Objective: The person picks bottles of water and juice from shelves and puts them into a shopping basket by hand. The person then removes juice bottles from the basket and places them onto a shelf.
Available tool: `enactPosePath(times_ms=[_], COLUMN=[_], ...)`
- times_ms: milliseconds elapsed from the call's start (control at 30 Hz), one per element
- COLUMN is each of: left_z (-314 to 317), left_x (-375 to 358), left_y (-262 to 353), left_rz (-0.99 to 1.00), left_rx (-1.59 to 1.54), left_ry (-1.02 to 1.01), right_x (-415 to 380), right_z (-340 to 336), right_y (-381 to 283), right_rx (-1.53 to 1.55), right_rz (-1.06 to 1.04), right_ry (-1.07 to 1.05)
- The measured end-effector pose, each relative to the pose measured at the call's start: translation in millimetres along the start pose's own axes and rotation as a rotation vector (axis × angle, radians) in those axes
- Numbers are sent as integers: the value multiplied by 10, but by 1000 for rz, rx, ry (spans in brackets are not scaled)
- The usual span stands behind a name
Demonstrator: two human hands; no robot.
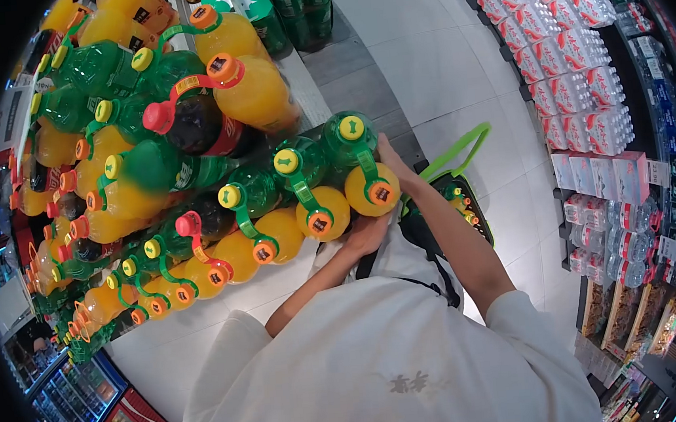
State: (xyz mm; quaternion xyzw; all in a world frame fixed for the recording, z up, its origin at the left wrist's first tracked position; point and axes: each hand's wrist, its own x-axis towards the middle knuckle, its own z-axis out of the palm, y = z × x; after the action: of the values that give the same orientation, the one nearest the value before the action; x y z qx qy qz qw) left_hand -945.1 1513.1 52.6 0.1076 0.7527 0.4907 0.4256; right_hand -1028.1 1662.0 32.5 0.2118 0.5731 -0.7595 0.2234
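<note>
At the near end of a row of large soda bottles, my left hand is against the lower side of an orange soda bottle. My right hand grips the outer side of the green soda bottle beside it; its fingertips are hidden behind the bottle. A green carry strap links the necks of these two bottles, one with a yellow cap and one with an orange cap. Both bottles stand upright. Close to them is another strapped pair, with a green bottle and an orange bottle.
More strapped bottles fill the display at left. A green-handled shopping basket holding small items is right of my body. Shelves with packs of bottled water line the right side. Drink coolers stand at lower left.
</note>
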Motion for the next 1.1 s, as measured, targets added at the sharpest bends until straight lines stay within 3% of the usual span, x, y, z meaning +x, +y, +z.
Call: enactPosePath(times_ms=[67, 167, 233, 267, 333, 400, 533, 667, 767, 900, 967, 1100], left_z=[-25, 4, -112, -162, -83, -86, -76, -69, 1, 263, 410, 727], left_x=[-21, -19, -88, -123, -26, -26, -39, -66, -60, -30, 34, 348], left_y=[77, -6, 212, 281, -184, -228, -147, 8, 91, 247, 304, 426], left_rz=[-47, 34, -45, -85, 6, 54, 9, 20, 13, 77, 152, 439], left_rx=[8, 30, 7, -3, 107, 165, 228, 374, 382, 428, 469, 614], left_ry=[-24, 20, -40, -68, 47, 111, 71, 9, -75, -82, -94, 135], right_x=[-42, 242, 68, -15, -129, -151, 107, 87, -343, -1194, -1654, -2600], right_z=[4, -147, 10, 68, 129, 113, -22, -109, -356, -979, -1383, -1990], right_y=[-21, 340, 151, 35, -124, -136, 186, 337, 501, 904, 1311, 2524], right_rx=[116, 46, 65, 72, 67, 53, 119, 72, -60, 347, 394, 573], right_rz=[34, -115, -178, -179, -156, -147, -108, -347, -169, -48, -16, 220], right_ry=[-46, -57, -72, -81, -96, -99, -155, -169, 112, 172, 273, 672])
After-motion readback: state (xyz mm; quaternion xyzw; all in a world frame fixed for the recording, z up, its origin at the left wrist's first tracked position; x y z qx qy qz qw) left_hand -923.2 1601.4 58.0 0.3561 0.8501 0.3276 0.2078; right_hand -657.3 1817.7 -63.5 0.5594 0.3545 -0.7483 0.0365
